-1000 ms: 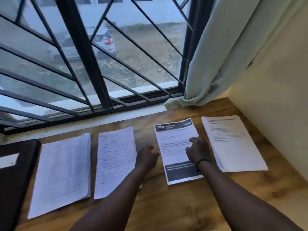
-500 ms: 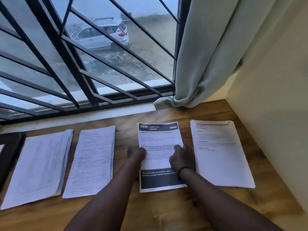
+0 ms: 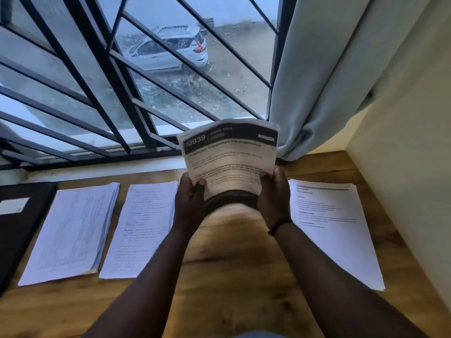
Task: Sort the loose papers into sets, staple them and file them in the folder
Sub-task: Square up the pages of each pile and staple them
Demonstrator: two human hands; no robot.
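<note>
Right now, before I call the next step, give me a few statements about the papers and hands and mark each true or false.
1. Both hands hold the 2939 set off the table. True: the left hand grips its left edge, the right hand its right edge.
2. Three piles lie flat on the table. True: the left pile, the middle pile and the right pile.
3. The folder lies at the far right. False: it lies at the far left, beside the left pile.
4. A stapler sits between the piles. False: no stapler is in view.
5. The curtain covers the whole window. False: it hangs only at the right side.
</note>
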